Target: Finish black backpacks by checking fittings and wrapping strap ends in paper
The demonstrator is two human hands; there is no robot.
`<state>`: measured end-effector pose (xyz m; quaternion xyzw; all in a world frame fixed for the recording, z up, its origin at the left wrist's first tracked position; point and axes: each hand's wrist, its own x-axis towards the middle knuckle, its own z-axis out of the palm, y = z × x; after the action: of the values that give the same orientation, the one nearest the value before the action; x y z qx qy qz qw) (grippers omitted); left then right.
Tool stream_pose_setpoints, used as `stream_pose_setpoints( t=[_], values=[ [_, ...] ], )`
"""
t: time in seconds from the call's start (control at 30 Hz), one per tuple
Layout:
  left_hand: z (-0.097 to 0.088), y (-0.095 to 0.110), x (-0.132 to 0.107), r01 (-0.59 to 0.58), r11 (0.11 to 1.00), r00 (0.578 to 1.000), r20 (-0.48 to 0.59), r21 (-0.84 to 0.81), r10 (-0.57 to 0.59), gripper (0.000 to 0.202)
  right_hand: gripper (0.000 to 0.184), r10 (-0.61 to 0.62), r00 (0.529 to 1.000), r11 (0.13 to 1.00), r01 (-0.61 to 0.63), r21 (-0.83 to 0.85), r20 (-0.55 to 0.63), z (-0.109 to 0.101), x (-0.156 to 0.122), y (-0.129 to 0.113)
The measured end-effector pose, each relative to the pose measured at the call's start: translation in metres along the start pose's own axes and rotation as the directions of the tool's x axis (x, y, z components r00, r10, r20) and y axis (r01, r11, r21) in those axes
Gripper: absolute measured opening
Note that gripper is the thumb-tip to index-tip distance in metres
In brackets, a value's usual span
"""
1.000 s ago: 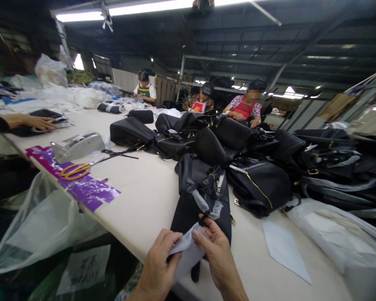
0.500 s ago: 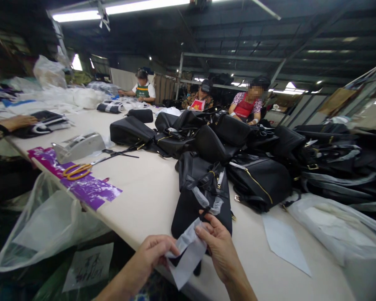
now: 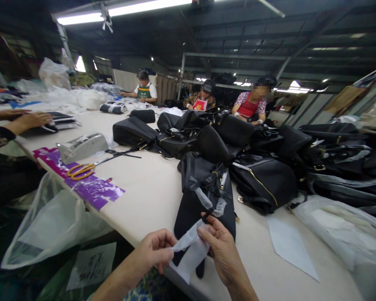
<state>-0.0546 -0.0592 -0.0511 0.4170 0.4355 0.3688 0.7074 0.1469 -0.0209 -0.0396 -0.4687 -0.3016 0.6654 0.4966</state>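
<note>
Left hand (image 3: 155, 251) has drawn closer; both hands' fingers pinch the paper strip (image 3: 189, 253), right hand (image 3: 221, 248).

the thin white paper sheet (image 3: 189, 255) hides the near end of the flat black leather bag (image 3: 203, 200); the clear plastic bag (image 3: 341, 228) runs off the right edge.

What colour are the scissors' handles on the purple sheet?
Orange-yellow; the scissors lie on the purple sheet, clearest in the head view.
</note>
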Motion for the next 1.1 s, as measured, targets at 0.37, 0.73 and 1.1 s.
stream_pose_setpoints(
  t=[0.37, 0.73, 1.1],
  values=[
    [0.012, -0.016, -0.02, -0.359, 0.27, 0.668, 0.044, 0.893, 0.743, 0.022, 0.073, -0.034, 0.999, 0.999, 0.034, -0.031, -0.011, -0.002, 0.004, 0.014],
    [0.001, 0.005, -0.022, -0.311, 0.806, 0.891, -0.14, 0.503, 0.431, 0.012, 0.077, -0.038, 0.999, 0.998, 0.039, -0.045, 0.016, -0.008, 0.007, 0.016],
    [0.028, 0.012, 0.025, 0.005, 0.978, 0.999, -0.04, 0.207, 0.003, 0.029, 0.079, -0.023, 0.999, 0.999, 0.025, -0.047, 0.037, -0.003, 0.003, 0.004]
  ],
)
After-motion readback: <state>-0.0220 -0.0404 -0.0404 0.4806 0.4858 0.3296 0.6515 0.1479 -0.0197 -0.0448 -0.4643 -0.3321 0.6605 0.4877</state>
